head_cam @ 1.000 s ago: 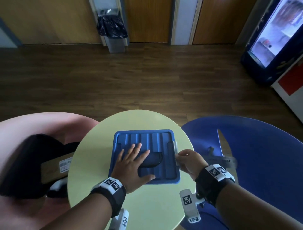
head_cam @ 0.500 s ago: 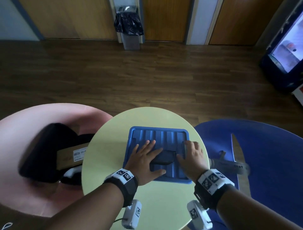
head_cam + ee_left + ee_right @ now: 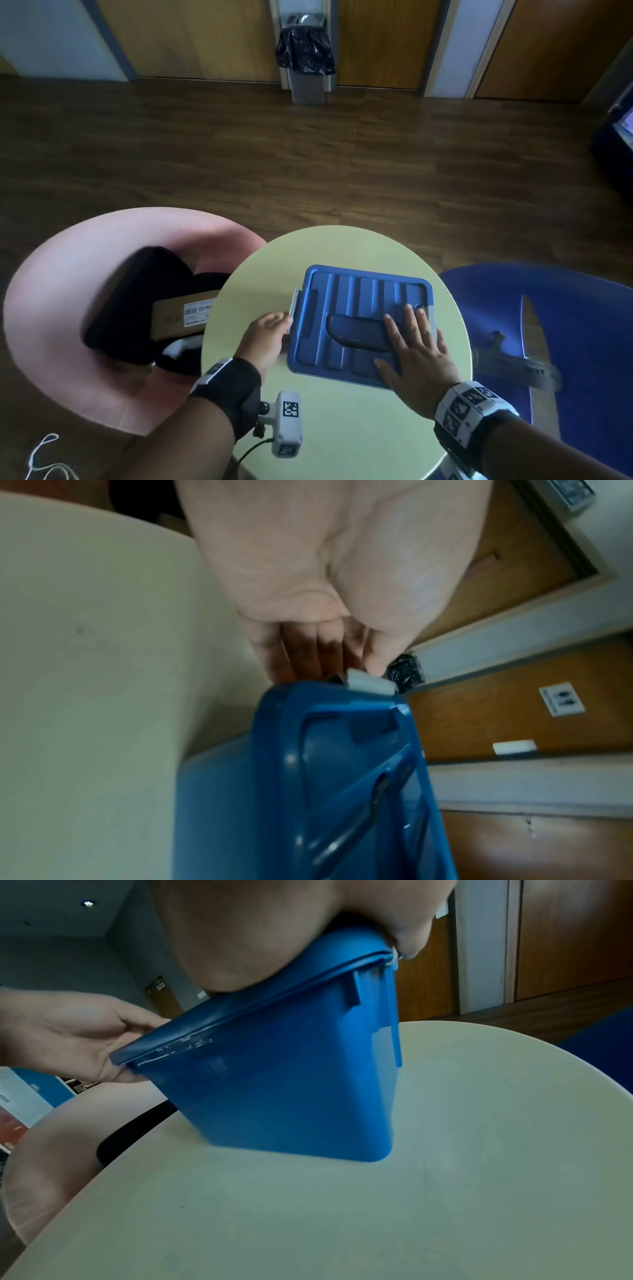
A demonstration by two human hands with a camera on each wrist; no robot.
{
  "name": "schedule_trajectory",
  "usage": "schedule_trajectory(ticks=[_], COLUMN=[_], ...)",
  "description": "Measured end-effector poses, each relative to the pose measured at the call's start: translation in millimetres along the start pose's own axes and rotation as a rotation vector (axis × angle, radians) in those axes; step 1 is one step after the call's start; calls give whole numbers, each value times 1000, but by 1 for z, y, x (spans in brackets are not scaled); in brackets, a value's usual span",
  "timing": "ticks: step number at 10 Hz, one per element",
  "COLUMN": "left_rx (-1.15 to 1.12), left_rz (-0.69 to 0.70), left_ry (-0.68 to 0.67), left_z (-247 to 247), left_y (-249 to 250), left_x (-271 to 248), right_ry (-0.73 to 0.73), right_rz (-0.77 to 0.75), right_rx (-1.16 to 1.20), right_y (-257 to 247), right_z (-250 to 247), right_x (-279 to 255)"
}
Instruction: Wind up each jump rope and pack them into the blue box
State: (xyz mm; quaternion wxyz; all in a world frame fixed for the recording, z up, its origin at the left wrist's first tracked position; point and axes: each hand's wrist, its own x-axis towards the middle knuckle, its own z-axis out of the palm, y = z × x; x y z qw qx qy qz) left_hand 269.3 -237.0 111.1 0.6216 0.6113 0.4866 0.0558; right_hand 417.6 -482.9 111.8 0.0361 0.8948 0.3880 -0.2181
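The blue box (image 3: pixel 359 308) stands on the round pale-green table (image 3: pixel 342 428) with its ribbed lid on. No jump rope shows; the inside is hidden. My left hand (image 3: pixel 267 337) is at the box's left side, where thumb and fingers pinch the pale left latch (image 3: pixel 294 306). The left wrist view shows the thumb tip on the latch (image 3: pixel 368 685) above the blue lid (image 3: pixel 342 791). My right hand (image 3: pixel 416 353) lies flat with spread fingers on the right part of the lid, beside its dark recessed handle (image 3: pixel 356 337). In the right wrist view the palm (image 3: pixel 257 934) presses the lid of the box (image 3: pixel 284 1083).
A pink chair (image 3: pixel 85 342) at the left holds a black bag (image 3: pixel 137 301) and a cardboard box (image 3: pixel 181 318). A blue chair (image 3: pixel 565 342) at the right carries a grey strap (image 3: pixel 513 366). A lined bin (image 3: pixel 305 68) stands by the far wall, across the wooden floor.
My left hand left the lid's top and went to the left latch. My right hand came off the right latch and now lies flat on the lid.
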Motion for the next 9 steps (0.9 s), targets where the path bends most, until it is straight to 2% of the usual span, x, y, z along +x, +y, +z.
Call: schedule_trajectory(ticks=[1, 2, 3, 4, 7, 8, 9], left_rx=[-178, -194, -264, -128, 481, 510, 595], left_rz=[-51, -88, -167, -131, 94, 155, 344], left_ry=[42, 27, -62, -92, 14, 19, 86], left_z=[2, 4, 3, 4, 13, 15, 1], left_y=[10, 6, 4, 7, 22, 22, 5], left_x=[-4, -1, 3, 6, 11, 7, -5], right_ry=[-5, -1, -2, 2, -3, -17, -10], right_rz=[-4, -20, -35, -35, -39, -65, -90], right_rx=[-16, -32, -37, -49, -17, 56, 152], right_y=[0, 3, 4, 5, 6, 7, 15], right_z=[-2, -6, -7, -7, -7, -12, -13], right_x=[2, 5, 7, 7, 8, 8, -4])
